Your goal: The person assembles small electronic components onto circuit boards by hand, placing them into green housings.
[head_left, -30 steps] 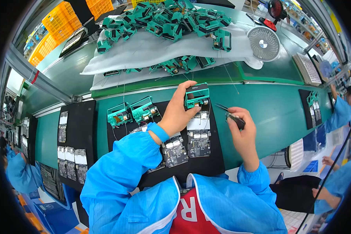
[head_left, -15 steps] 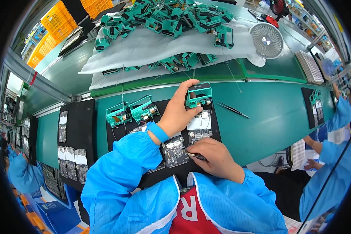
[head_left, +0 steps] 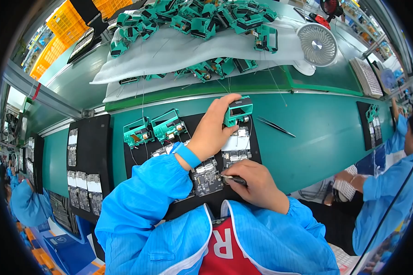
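My left hand (head_left: 211,129), with a blue band at the wrist, grips a green plastic frame (head_left: 238,110) tilted at the far end of a circuit board (head_left: 236,145). A thin wire runs from the frame down along that board. Closer to me, my right hand (head_left: 253,184) pinches a slim dark tool (head_left: 236,180), its kind partly hidden by the fingers. The tool's tip is beside the edge of another circuit board (head_left: 207,179). Left of my left hand, two more green frames (head_left: 168,126) with wires rest at the far side of a black mat (head_left: 196,120).
Tweezers (head_left: 276,126) lie on the green bench to the right. A second black mat (head_left: 91,151) holds several boards at left. Beyond, green frames (head_left: 202,28) are heaped on white foam (head_left: 188,58) beside a white fan (head_left: 316,44). A co-worker's blue sleeve (head_left: 384,192) is at right.
The view has shifted slightly. Both my hands keep their grips, the left on the green frame and the right on the dark tool. The co-worker's arms at right have moved.
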### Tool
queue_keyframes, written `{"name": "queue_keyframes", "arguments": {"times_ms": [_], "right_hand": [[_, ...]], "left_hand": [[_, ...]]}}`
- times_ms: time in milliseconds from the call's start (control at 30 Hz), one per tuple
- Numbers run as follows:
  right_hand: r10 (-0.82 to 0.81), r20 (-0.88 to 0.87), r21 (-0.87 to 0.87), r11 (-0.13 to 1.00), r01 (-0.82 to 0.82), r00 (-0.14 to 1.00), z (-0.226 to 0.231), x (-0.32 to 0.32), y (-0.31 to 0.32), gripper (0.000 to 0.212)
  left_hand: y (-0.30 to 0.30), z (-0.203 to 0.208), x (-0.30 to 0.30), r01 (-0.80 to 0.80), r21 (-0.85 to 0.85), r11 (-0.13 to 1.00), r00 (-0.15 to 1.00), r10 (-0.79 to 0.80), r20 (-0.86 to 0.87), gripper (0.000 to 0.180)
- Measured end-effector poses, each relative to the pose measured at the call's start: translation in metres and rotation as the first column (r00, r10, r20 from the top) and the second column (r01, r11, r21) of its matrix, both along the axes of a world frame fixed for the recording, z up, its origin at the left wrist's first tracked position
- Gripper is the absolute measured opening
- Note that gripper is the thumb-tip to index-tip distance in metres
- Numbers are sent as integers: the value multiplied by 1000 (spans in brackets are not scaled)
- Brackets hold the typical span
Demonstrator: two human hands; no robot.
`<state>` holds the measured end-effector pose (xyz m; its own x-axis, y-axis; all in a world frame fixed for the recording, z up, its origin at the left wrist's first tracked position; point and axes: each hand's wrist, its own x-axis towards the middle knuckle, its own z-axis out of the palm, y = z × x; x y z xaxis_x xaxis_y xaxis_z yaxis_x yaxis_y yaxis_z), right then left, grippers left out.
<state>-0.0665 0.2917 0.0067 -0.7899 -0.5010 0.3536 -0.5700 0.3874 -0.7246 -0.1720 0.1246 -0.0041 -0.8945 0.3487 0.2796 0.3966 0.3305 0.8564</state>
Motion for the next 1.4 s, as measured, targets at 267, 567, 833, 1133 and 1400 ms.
{"name": "queue_keyframes", "arguments": {"times_ms": [267, 567, 833, 1133, 1400], "right_hand": [[-201, 102, -44, 977, 206, 974, 28, -24, 21, 20], [47, -403, 519, 834, 186, 914, 22, -79, 13, 21], [3, -375, 565, 793, 227, 927, 10, -79, 18, 32], [19, -404, 553, 801, 228, 915, 21, -79, 9, 27], [-52, -363, 502, 830, 242, 930, 18, -81, 9, 18]], "left_hand": [[5, -3, 0, -7, -12, 1000, 989, 5, -145, 71], [-3, -15, -2, 40, -1, 999, 980, -39, -196, 71], [3, -11, 1, 83, 79, 993, 997, -83, 2, 69], [7, -16, -3, 51, 100, 994, 997, -44, -69, 72], [-17, 9, 12, -111, -153, 982, 936, 52, -348, 77]]}}
